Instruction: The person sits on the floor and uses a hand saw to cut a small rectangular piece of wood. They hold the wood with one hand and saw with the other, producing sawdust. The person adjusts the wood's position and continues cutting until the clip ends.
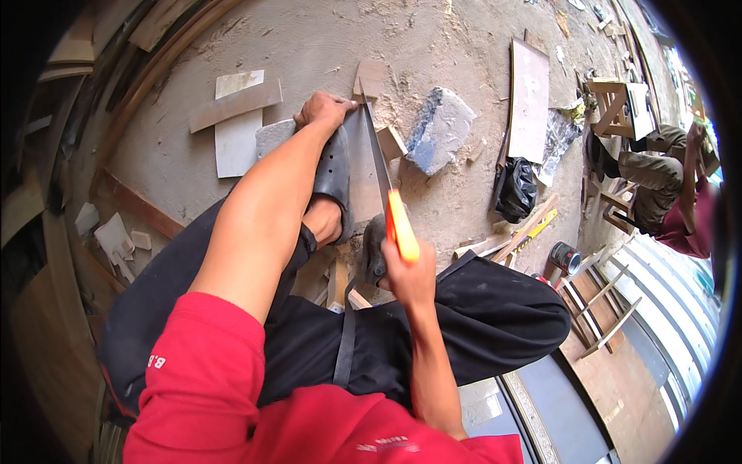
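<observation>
- Clamps the fingers of the right hand [410,271] around the handle of a handsaw [382,166], near the middle of the head view.
- Curls the fingers of the left hand [323,110] at the far end of a flat, smooth, grey-brown board [365,174]; cannot tell if clamped on it or merely resting.
- Overlaps the board's left side with a black, rubbery, hole-punched clog [334,174].
- Points the handsaw away from the body, along the board's right side; cannot tell about contact.
- Shows a long, thin, dark blade tapering to a tip, and a glossy, rounded handle in orange and yellow.
- Has nearby a small squared wood block [392,143], a rough, chunky, blue-stained pale block [448,131] and gritty, dusty floor [325,46].
</observation>
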Motion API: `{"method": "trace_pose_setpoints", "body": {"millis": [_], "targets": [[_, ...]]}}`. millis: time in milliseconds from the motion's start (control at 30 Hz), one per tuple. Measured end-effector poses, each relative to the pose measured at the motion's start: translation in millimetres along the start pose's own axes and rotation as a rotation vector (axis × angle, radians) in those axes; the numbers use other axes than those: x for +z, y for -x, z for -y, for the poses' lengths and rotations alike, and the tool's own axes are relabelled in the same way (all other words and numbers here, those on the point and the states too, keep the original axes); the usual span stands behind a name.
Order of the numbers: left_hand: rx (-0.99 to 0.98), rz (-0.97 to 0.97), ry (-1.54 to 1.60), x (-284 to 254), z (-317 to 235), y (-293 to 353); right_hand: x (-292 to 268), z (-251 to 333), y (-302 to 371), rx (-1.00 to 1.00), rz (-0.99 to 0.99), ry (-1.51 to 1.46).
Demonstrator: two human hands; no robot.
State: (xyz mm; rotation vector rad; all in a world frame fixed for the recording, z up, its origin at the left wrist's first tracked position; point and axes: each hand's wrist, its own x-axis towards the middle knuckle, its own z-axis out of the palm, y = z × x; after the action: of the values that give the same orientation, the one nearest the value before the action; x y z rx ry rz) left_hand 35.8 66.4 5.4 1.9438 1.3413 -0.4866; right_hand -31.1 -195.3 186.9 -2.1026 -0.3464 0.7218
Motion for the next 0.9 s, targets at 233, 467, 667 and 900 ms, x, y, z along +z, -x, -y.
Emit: {"method": "trace_pose_setpoints", "body": {"millis": [233,467,667,900], "targets": [[0.094,0.158,-0.063,-2.8,-4.6,-7.5,33.6,-19.8,-48.4,0.134,-0.058,-0.074],[0.052,0.254,-0.200,-4.3,-21.0,-31.7,42.1,-13.1,-49.2,0.098,-0.058,-0.140],[0.228,0.125,-0.372,-2.8,-22.8,-30.0,20.9,-19.7,-54.5,0.233,0.015,-0.224],[0.573,0.078,-0.545,-15.6,-3.1,12.3,18.9,-24.4,-52.4,0.251,0.019,-0.280]]}}
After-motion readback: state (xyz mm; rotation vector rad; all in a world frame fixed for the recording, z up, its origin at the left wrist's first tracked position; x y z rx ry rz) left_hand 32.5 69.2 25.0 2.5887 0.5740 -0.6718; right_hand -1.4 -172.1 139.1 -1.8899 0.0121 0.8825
